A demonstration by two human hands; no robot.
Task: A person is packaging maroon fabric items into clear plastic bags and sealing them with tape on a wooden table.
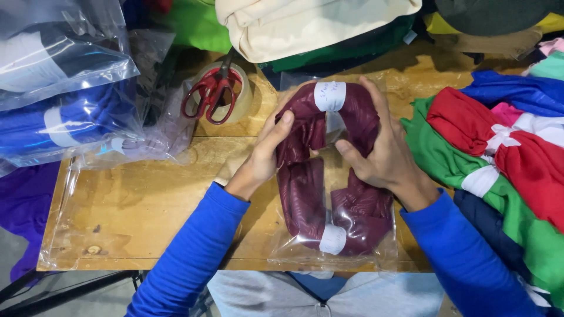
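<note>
A rolled maroon garment (305, 194) bent into a loop and bound with white tape bands lies inside a clear plastic bag (376, 255) on the wooden table (147, 205). My left hand (264, 155) grips the loop's left side, thumb pressed against the fabric. My right hand (382, 147) wraps over the loop's right side, fingers reaching to the top and thumb pushed into the middle. Both arms wear blue sleeves.
Red-handled scissors (208, 94) rest on a tape roll (244, 97) at the back. Bagged blue garments (64, 117) pile up at left. Taped rolls in red (529, 158), green (446, 158) and blue lie at right. Cream fabric (311, 23) sits behind.
</note>
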